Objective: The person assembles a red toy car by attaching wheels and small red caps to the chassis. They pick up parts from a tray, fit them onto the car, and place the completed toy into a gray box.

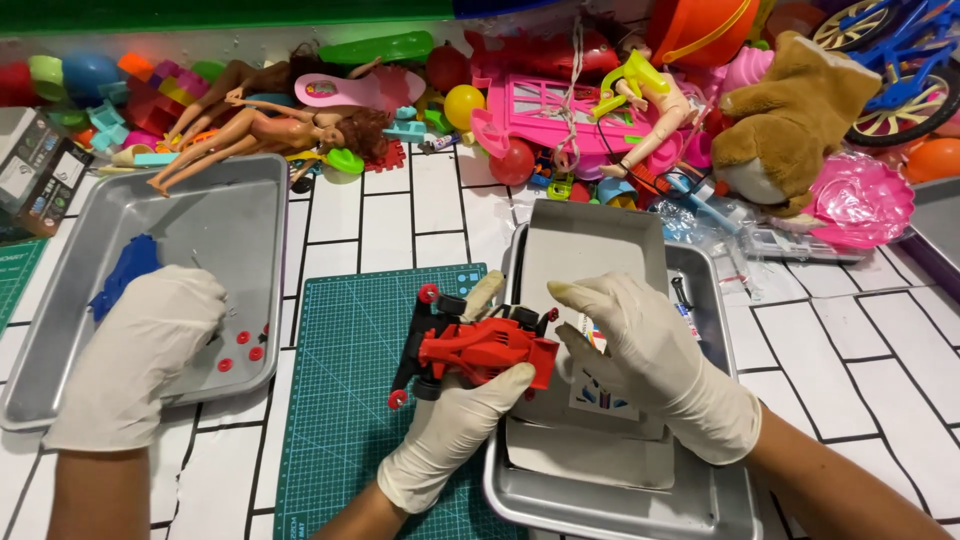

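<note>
A red toy racing car (pixel 480 348) with black parts and small red wheels sits above the edge of a green cutting mat (pixel 340 420). My left hand (pixel 450 435), in a white glove, grips the car from below with the thumb on its side. My right hand (pixel 655 365), also gloved, lies next to the car's right end with fingers spread, over a grey metal tray (pixel 700 490). A third gloved hand (pixel 140 350), which seems to be another person's, reaches into a second metal tray (pixel 250 200) at the left.
The left tray holds a blue toy part (pixel 125 270) and small red pieces (pixel 243 350). A flat grey sheet (pixel 590 250) with a sticker lies in the right tray. Dolls (pixel 270 125), a plush animal (pixel 790 115), balls and plastic toys crowd the table's far side.
</note>
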